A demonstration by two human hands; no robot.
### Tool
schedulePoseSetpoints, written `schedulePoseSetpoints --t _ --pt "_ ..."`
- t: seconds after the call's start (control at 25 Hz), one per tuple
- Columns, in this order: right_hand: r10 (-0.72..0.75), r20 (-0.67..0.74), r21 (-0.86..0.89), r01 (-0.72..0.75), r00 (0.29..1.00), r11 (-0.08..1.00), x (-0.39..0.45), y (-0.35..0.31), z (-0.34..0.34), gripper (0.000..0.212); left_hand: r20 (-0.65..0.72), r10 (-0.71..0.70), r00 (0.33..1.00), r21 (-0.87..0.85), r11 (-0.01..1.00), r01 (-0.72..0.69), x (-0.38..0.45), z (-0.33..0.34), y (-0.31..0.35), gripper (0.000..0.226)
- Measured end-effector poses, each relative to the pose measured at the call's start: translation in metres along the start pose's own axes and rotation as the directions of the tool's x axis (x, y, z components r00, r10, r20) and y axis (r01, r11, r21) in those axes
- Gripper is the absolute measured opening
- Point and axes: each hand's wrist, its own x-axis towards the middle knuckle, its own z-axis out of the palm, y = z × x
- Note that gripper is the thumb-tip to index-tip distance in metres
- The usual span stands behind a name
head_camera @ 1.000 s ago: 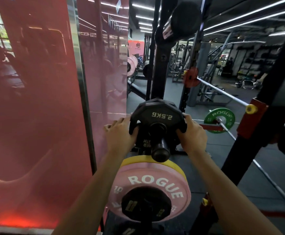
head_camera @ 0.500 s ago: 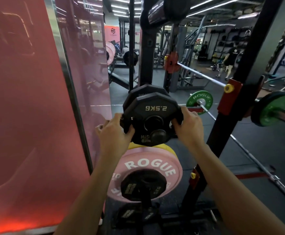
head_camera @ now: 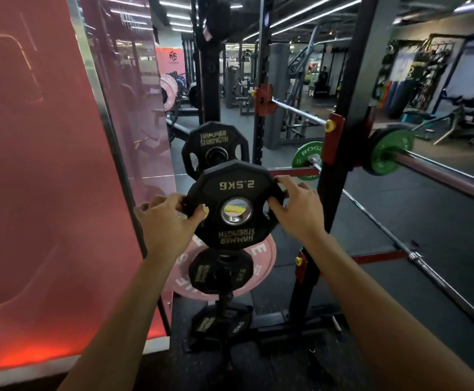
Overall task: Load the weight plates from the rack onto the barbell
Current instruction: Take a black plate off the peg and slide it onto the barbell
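Observation:
A black 2.5 kg plate point(head_camera: 234, 184) is in the air in front of the storage pegs, held upside down with its centre hole free. My left hand point(head_camera: 169, 217) grips its left edge and my right hand point(head_camera: 296, 208) grips its right edge. Behind it another black plate point(head_camera: 214, 142) stays on its peg. Below hang a pink plate point(head_camera: 261, 258) and a small black plate point(head_camera: 220, 270). To the right, the barbell point(head_camera: 439, 172) rests in the rack with a green plate point(head_camera: 389, 155) on its sleeve.
A black rack upright point(head_camera: 351, 108) with red hooks stands between the pegs and the barbell. A red glass wall point(head_camera: 47, 165) closes the left side. A 10 kg plate point(head_camera: 219, 324) sits near the floor. A long safety bar point(head_camera: 416, 249) runs low to the right.
The 2.5 kg plate has come off its peg toward me; the peg no longer fills its hole. The view has swung right, showing more of the barbell.

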Motion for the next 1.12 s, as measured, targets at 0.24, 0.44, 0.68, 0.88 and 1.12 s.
schedulePoseSetpoints --t 0.24,0.44,0.68,0.88,1.12 --pt "0.107 -0.119 -0.028 -0.111 0.987 0.993 -0.089 0.008 -0.094 0.032 0.010 0.075 0.997 -0.030 0.997 -0.075 -0.063 -0.019 0.082 0.027" --pt "0.244 -0.225 -0.130 -0.277 0.943 0.952 -0.149 0.033 -0.183 0.034 0.101 0.187 0.977 -0.187 0.968 -0.165 -0.098 -0.004 0.159 0.033" --pt "0.376 -0.398 -0.216 -0.484 0.837 0.848 -0.218 0.065 -0.288 0.035 0.172 0.317 0.933 -0.391 0.891 -0.231 -0.151 0.030 0.266 0.044" --pt "0.432 -0.479 -0.250 -0.590 0.764 0.768 -0.250 0.098 -0.348 0.037 0.223 0.367 0.903 -0.539 0.818 -0.199 -0.189 0.050 0.339 0.041" --pt "0.467 -0.493 -0.199 -0.617 0.734 0.761 -0.244 0.161 -0.362 0.037 0.248 0.299 0.921 -0.587 0.803 -0.103 -0.192 0.104 0.385 0.033"
